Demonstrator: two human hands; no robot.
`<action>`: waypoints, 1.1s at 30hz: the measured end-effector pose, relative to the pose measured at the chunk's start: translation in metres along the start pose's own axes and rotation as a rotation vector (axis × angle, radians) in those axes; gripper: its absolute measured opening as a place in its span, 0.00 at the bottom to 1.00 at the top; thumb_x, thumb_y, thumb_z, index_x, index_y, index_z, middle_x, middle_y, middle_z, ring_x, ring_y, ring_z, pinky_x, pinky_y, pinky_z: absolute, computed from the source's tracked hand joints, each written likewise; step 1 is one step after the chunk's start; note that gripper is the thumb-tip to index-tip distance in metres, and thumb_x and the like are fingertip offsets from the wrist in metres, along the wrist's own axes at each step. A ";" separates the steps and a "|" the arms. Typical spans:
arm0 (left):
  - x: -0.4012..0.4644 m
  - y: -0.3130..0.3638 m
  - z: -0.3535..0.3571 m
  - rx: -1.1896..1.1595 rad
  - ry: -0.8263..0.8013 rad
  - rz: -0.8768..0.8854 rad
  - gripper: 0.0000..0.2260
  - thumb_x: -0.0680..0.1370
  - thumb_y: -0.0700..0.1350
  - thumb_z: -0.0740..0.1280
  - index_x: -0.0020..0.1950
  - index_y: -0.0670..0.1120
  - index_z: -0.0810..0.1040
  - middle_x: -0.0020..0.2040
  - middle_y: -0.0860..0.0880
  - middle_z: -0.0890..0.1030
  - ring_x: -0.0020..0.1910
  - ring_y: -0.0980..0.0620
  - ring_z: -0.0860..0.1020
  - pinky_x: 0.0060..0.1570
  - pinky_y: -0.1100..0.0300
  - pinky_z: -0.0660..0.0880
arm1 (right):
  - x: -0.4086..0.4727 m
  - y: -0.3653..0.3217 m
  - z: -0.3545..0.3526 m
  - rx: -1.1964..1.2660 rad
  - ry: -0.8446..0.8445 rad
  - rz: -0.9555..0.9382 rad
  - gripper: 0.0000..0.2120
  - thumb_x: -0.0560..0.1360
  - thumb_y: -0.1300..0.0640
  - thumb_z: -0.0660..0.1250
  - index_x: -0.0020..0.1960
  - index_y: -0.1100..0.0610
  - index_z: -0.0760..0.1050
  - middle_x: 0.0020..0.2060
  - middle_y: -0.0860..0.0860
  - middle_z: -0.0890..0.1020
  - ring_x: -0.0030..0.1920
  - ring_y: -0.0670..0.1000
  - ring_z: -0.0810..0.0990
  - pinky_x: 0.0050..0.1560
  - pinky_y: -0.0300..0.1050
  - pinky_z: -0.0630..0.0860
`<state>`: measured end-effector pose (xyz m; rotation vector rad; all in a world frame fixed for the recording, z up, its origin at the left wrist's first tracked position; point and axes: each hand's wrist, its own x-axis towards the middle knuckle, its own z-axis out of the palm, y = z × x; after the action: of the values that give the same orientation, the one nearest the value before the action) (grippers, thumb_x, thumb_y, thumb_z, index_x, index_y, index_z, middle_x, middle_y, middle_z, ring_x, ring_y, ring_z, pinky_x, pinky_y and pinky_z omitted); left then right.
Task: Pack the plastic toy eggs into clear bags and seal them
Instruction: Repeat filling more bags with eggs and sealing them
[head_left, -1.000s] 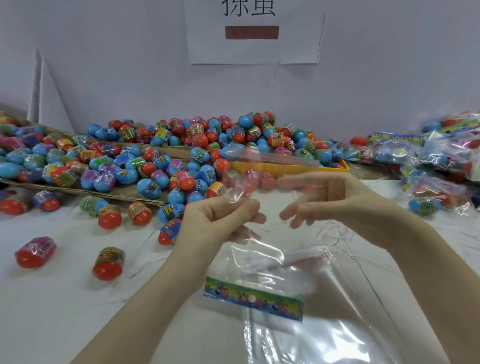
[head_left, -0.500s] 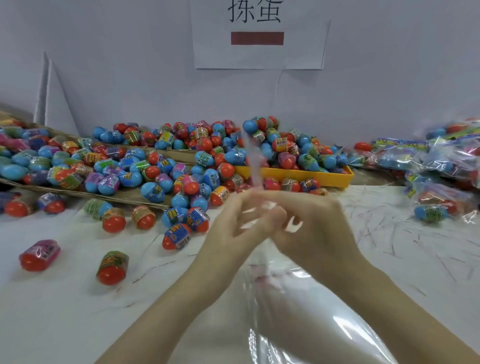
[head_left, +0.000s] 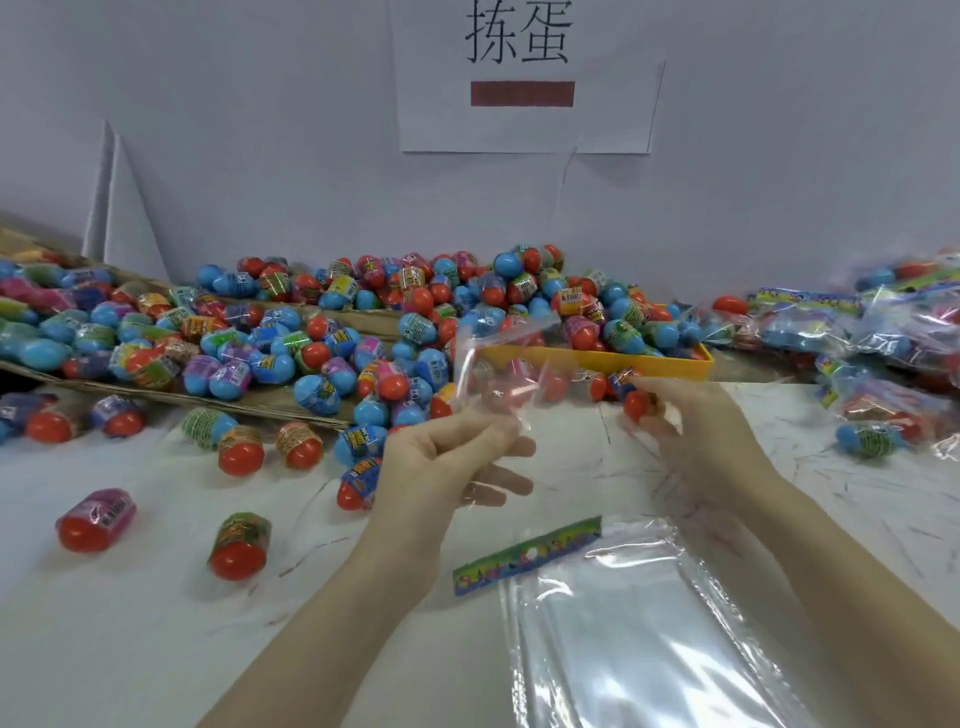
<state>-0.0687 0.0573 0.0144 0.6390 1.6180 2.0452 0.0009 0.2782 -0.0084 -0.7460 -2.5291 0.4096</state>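
My left hand (head_left: 447, 462) pinches the lower edge of a small clear bag (head_left: 498, 369), which stands up above the fingers and looks empty. My right hand (head_left: 696, 431) is to its right, apart from the bag, with its fingers curled around a red and blue toy egg (head_left: 636, 402). A big heap of toy eggs (head_left: 363, 322) in blue, red, pink and green lies behind both hands. A stack of flat clear bags (head_left: 639, 623) with a colourful header strip (head_left: 524, 556) lies on the white table (head_left: 130, 623) under my right forearm.
Loose eggs lie at the left, among them a pink and red one (head_left: 96, 519) and a green and red one (head_left: 239, 545). A yellow tray (head_left: 649, 361) and flattened cardboard (head_left: 208, 397) carry the heap. Filled bags (head_left: 883, 343) are piled at the right. A paper sign (head_left: 524, 78) hangs on the wall.
My hands were together at the bag half a second ago. They have parted: the left keeps the bag, the right has moved right and now holds an egg.
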 end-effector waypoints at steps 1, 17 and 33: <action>-0.001 0.000 0.000 0.002 -0.020 -0.002 0.07 0.62 0.46 0.70 0.37 0.46 0.83 0.34 0.48 0.84 0.27 0.54 0.80 0.26 0.69 0.72 | 0.000 0.003 0.004 -0.085 -0.025 -0.012 0.20 0.76 0.52 0.63 0.67 0.51 0.69 0.65 0.50 0.73 0.64 0.54 0.67 0.63 0.49 0.64; -0.004 0.001 0.006 0.051 -0.079 0.076 0.06 0.63 0.47 0.70 0.35 0.47 0.82 0.35 0.48 0.84 0.26 0.51 0.81 0.23 0.67 0.72 | -0.017 -0.057 -0.058 1.013 0.189 -0.218 0.15 0.62 0.51 0.74 0.45 0.45 0.74 0.40 0.44 0.83 0.42 0.44 0.81 0.44 0.35 0.77; -0.011 0.005 0.009 0.142 -0.186 0.256 0.12 0.62 0.44 0.70 0.45 0.48 0.82 0.41 0.53 0.85 0.33 0.54 0.83 0.29 0.69 0.73 | -0.045 -0.083 -0.076 0.367 0.043 -0.481 0.20 0.59 0.43 0.70 0.49 0.41 0.70 0.43 0.40 0.78 0.45 0.40 0.73 0.45 0.25 0.65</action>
<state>-0.0545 0.0564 0.0198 1.1043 1.6514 1.9835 0.0377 0.1963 0.0740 -0.0054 -2.3873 0.6485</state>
